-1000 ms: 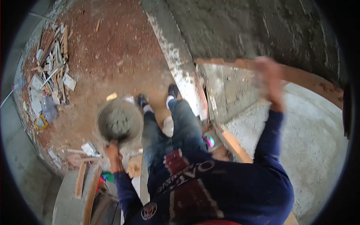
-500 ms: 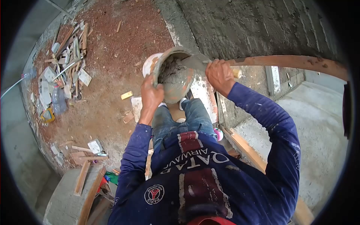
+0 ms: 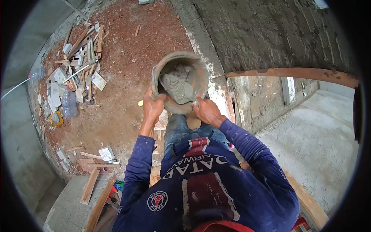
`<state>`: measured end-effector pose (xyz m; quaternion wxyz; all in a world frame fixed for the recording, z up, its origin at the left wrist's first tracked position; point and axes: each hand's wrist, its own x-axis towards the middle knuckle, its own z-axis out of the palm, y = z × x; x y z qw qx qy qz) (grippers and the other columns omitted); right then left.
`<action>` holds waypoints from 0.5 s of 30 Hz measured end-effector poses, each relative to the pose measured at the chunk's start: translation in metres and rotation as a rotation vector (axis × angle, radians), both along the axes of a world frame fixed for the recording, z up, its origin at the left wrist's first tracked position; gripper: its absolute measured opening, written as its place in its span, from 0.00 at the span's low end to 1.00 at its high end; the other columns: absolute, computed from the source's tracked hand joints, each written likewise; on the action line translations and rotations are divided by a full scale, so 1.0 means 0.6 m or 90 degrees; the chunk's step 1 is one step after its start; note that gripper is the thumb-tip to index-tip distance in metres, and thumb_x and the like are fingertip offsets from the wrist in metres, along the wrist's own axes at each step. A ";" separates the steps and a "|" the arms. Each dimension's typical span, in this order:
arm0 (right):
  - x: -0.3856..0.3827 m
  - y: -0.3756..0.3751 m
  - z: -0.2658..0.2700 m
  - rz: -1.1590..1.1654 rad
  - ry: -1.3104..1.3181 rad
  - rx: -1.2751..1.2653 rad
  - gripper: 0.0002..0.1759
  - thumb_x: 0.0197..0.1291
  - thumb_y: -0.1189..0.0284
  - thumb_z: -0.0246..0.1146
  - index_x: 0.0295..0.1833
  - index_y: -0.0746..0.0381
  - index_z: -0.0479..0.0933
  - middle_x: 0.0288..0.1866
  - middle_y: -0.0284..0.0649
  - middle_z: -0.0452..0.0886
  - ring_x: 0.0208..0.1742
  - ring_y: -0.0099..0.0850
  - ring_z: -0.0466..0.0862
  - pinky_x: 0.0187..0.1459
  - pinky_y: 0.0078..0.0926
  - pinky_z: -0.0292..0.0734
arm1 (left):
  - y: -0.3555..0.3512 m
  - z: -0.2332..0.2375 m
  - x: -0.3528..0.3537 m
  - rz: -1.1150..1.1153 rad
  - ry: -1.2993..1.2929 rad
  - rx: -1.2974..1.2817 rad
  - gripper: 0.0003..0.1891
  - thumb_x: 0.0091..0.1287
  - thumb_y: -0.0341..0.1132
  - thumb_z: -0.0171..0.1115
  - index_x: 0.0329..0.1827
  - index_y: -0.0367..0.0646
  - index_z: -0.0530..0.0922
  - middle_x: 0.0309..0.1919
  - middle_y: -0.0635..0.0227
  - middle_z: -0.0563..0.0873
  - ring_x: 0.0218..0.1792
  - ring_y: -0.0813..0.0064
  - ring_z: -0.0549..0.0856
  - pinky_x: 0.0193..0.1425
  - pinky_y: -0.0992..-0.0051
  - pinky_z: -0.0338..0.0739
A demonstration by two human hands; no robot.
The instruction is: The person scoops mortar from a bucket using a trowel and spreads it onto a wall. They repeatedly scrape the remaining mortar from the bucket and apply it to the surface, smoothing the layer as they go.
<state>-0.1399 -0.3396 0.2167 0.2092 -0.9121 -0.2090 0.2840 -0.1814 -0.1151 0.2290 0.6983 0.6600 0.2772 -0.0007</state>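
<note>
A mortar-smeared bucket is held up in front of my legs, its mouth tipped toward me. Grey mortar is heaped inside it. My left hand is closed on the bucket's left rim, thumb toward the mouth. At the near right rim, my right hand is closed around what seems to be the trowel's handle. The fingers cover most of that handle, and the blade is hidden in or under the mortar.
Wood scraps and rubble lie on the dirt floor at left, beside a plastic bottle. A freshly rendered wall rises at upper right above a long board. Lower left stands a concrete block surface with timber pieces.
My right hand has swung from the bucket's far right side, where the trowel showed, down to the near right rim. The bucket has turned its mouth more toward me; my left hand keeps its hold.
</note>
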 end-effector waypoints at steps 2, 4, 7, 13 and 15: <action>0.007 0.020 -0.007 0.027 -0.010 -0.014 0.20 0.66 0.62 0.57 0.48 0.70 0.75 0.32 0.63 0.82 0.36 0.59 0.84 0.39 0.53 0.79 | 0.014 -0.032 -0.022 0.075 0.056 0.025 0.23 0.57 0.23 0.58 0.59 0.35 0.77 0.46 0.62 0.86 0.43 0.72 0.84 0.50 0.74 0.78; 0.005 0.035 0.005 0.041 0.009 -0.006 0.21 0.66 0.61 0.57 0.49 0.70 0.75 0.35 0.61 0.83 0.37 0.57 0.84 0.40 0.53 0.79 | 0.038 -0.086 -0.059 0.132 0.139 0.083 0.24 0.57 0.23 0.61 0.59 0.33 0.75 0.46 0.62 0.85 0.44 0.70 0.84 0.49 0.70 0.79; 0.001 0.052 0.000 0.052 -0.033 0.093 0.21 0.67 0.60 0.56 0.49 0.69 0.76 0.38 0.59 0.84 0.39 0.57 0.85 0.43 0.50 0.80 | 0.077 -0.125 -0.108 0.249 0.150 -0.054 0.22 0.58 0.25 0.63 0.57 0.35 0.74 0.42 0.63 0.85 0.42 0.68 0.84 0.46 0.69 0.79; 0.028 0.088 -0.038 0.113 0.171 0.291 0.23 0.69 0.56 0.57 0.52 0.66 0.79 0.39 0.58 0.84 0.39 0.54 0.85 0.44 0.46 0.81 | 0.148 -0.114 -0.198 0.266 0.429 0.247 0.19 0.55 0.30 0.62 0.51 0.32 0.81 0.41 0.61 0.86 0.40 0.69 0.83 0.44 0.68 0.77; 0.072 0.066 -0.074 0.104 0.302 0.422 0.22 0.70 0.56 0.57 0.48 0.67 0.81 0.39 0.52 0.85 0.37 0.43 0.87 0.43 0.38 0.80 | 0.199 -0.150 -0.290 0.182 0.356 0.347 0.25 0.54 0.32 0.63 0.56 0.30 0.79 0.44 0.57 0.86 0.43 0.66 0.83 0.48 0.68 0.77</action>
